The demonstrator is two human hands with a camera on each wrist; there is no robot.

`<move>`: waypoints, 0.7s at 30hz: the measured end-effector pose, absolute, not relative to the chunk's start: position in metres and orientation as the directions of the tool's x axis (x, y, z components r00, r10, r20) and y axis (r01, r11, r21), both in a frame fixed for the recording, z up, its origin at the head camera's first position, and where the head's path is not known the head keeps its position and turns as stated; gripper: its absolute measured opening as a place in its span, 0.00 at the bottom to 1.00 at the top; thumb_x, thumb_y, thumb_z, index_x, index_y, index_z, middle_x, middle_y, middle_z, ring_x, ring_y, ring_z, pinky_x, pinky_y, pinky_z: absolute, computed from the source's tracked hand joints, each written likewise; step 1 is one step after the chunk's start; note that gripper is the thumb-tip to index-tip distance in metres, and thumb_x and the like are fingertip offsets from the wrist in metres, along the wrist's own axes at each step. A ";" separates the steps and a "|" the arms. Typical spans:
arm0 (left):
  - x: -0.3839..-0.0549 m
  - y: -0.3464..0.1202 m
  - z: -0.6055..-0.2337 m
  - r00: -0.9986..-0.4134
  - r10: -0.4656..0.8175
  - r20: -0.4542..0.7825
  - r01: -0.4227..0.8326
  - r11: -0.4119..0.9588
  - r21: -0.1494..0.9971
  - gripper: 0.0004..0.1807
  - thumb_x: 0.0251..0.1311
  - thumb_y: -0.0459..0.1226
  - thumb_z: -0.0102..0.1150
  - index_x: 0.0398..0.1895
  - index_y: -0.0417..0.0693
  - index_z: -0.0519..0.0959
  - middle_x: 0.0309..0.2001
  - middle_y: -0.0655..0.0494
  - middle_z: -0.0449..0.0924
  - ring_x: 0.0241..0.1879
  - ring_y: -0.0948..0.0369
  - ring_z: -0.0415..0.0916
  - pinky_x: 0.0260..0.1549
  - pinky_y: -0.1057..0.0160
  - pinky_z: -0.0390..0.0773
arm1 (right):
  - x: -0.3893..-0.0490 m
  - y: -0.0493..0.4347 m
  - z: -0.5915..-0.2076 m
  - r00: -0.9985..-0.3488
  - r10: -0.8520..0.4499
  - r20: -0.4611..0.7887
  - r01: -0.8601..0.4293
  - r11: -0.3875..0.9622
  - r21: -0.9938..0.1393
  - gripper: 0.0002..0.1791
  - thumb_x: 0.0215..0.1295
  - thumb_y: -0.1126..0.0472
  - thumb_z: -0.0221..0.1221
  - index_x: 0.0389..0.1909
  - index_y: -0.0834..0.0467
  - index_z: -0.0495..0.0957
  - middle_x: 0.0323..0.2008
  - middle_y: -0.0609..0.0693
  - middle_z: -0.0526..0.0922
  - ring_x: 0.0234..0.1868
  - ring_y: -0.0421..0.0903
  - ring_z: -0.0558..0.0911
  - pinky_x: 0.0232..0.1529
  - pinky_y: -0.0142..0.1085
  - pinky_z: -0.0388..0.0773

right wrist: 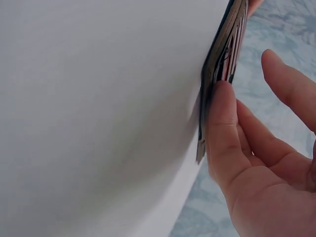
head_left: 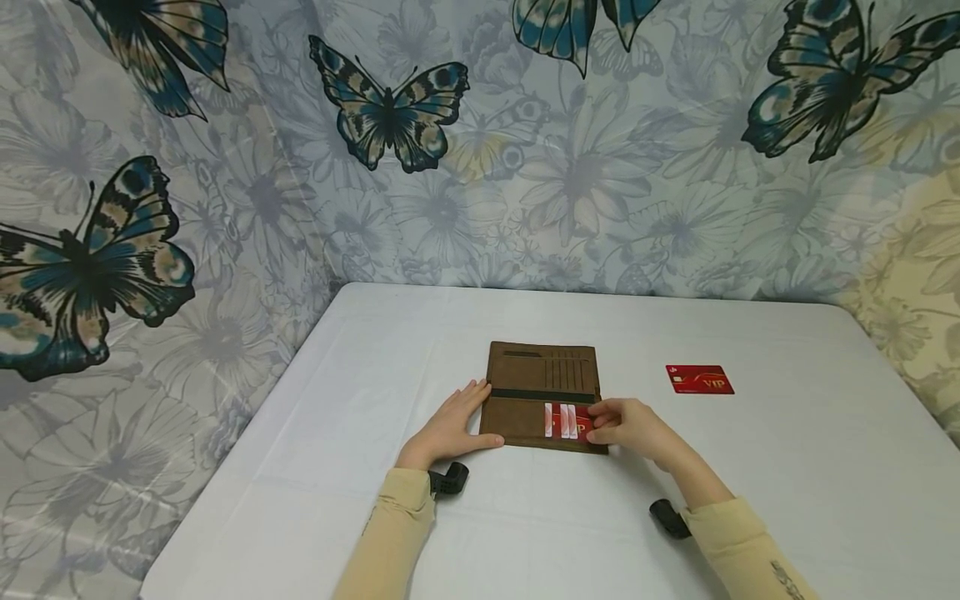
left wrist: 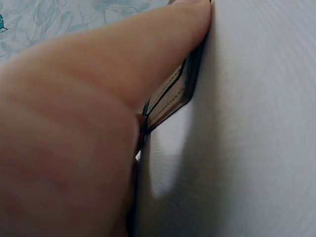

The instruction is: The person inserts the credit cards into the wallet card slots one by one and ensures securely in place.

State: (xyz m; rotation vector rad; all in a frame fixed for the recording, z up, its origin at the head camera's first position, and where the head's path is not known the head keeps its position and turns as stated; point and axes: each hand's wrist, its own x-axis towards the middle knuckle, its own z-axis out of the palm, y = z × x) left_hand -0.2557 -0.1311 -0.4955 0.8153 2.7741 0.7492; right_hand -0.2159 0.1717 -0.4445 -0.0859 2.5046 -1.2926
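A brown bifold wallet (head_left: 542,375) lies unfolded on the white table, with card slots in its upper and lower halves. Several red cards (head_left: 567,422) with white strips across them sit in the lower half. My left hand (head_left: 447,425) rests at the wallet's left side, fingers extended along the edge and thumb on the lower left corner. At the lower right, my right hand (head_left: 633,427) touches the wallet and the cards' right end. In the right wrist view its thumb (right wrist: 223,106) presses there while the index finger stands apart; the contact is partly hidden.
Another red card (head_left: 700,380) marked VIP lies flat on the table (head_left: 787,467) to the right of the wallet. Behind the table rises a wall (head_left: 480,225) covered with flowers and butterflies. A black device (head_left: 450,479) is strapped at the left wrist, another (head_left: 670,518) at the right.
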 end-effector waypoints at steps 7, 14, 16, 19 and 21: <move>-0.256 -0.131 -0.496 -0.842 0.539 -0.015 0.462 0.735 0.497 0.51 0.53 0.62 0.56 0.73 0.48 0.48 0.72 0.56 0.42 0.70 0.63 0.35 0.67 0.62 0.36 | -0.213 0.175 -0.447 -0.943 -0.211 -0.258 0.089 0.585 -0.806 0.24 0.54 0.63 0.66 0.49 0.71 0.74 0.32 0.52 0.75 0.34 0.47 0.72 0.32 0.36 0.72; -0.255 -0.131 -0.494 -0.841 0.541 -0.015 0.462 0.732 0.501 0.51 0.53 0.61 0.57 0.73 0.47 0.49 0.72 0.55 0.42 0.70 0.62 0.35 0.67 0.62 0.37 | -0.212 0.174 -0.445 -0.945 -0.189 -0.268 0.100 0.611 -0.785 0.21 0.54 0.63 0.65 0.47 0.70 0.74 0.30 0.52 0.73 0.33 0.46 0.71 0.30 0.35 0.70; -0.254 -0.130 -0.493 -0.841 0.541 -0.014 0.463 0.732 0.500 0.51 0.53 0.61 0.57 0.73 0.47 0.49 0.72 0.55 0.42 0.70 0.62 0.35 0.67 0.62 0.37 | -0.212 0.173 -0.445 -0.945 -0.185 -0.269 0.101 0.620 -0.778 0.21 0.54 0.63 0.65 0.47 0.70 0.74 0.30 0.52 0.73 0.33 0.47 0.71 0.30 0.35 0.70; -0.254 -0.130 -0.492 -0.841 0.541 -0.014 0.462 0.731 0.502 0.51 0.53 0.61 0.56 0.73 0.46 0.49 0.72 0.55 0.42 0.70 0.62 0.35 0.67 0.62 0.37 | -0.211 0.172 -0.444 -0.946 -0.189 -0.265 0.096 0.616 -0.782 0.22 0.54 0.63 0.65 0.47 0.71 0.74 0.30 0.52 0.74 0.33 0.46 0.71 0.30 0.35 0.70; -0.253 -0.130 -0.492 -0.840 0.543 -0.010 0.464 0.727 0.506 0.51 0.53 0.61 0.57 0.72 0.46 0.49 0.72 0.54 0.42 0.70 0.61 0.36 0.67 0.61 0.37 | -0.210 0.172 -0.443 -0.945 -0.196 -0.263 0.094 0.606 -0.790 0.22 0.54 0.63 0.65 0.47 0.72 0.74 0.31 0.52 0.74 0.33 0.46 0.71 0.30 0.36 0.71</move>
